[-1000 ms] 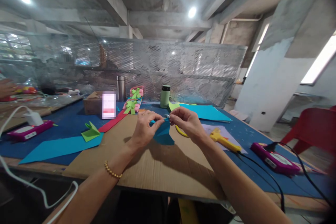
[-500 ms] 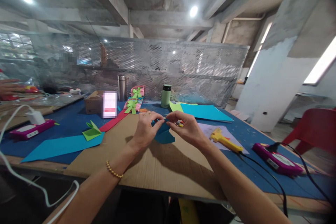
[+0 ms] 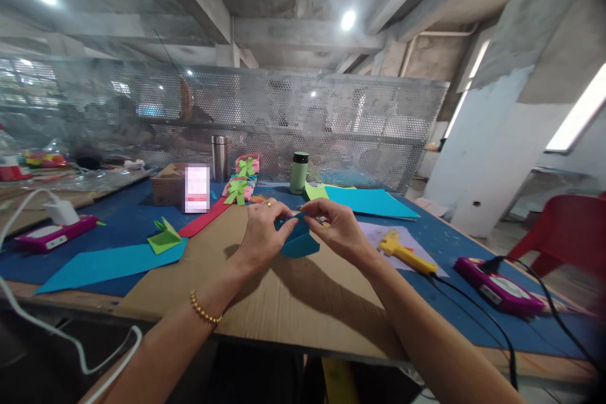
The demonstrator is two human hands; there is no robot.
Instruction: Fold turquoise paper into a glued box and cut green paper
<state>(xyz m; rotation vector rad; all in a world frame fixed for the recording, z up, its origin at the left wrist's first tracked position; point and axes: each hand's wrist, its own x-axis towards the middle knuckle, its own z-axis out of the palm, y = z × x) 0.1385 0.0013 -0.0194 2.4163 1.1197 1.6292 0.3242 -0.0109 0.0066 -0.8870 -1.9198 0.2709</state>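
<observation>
A folded piece of blue paper (image 3: 300, 245) is pinched between both hands, over a brown cardboard sheet (image 3: 265, 312). My left hand (image 3: 266, 227) grips its upper left edge with thumb and fingers. From the other side my right hand (image 3: 335, 227) pinches the top edge, the fingertips of both hands nearly meeting. Part of the paper is hidden behind the fingers. To the right of my right hand, a yellow glue gun (image 3: 406, 254) lies on a lilac sheet (image 3: 369, 233). Left of my hands, a folded green paper piece (image 3: 164, 237) rests on a blue paper strip (image 3: 113, 265).
A green bottle (image 3: 298, 173), a steel flask (image 3: 219, 159), a cardboard box (image 3: 166, 184) and pink baskets with green bows (image 3: 238, 190) stand at the back. Blue sheets (image 3: 372, 202) lie behind my right hand. Purple power strips (image 3: 497, 287) with cables sit at both sides.
The lower flap of the blue paper has shifted slightly right, while both hands keep their pinch. At the far left, another person's hand has left the view.
</observation>
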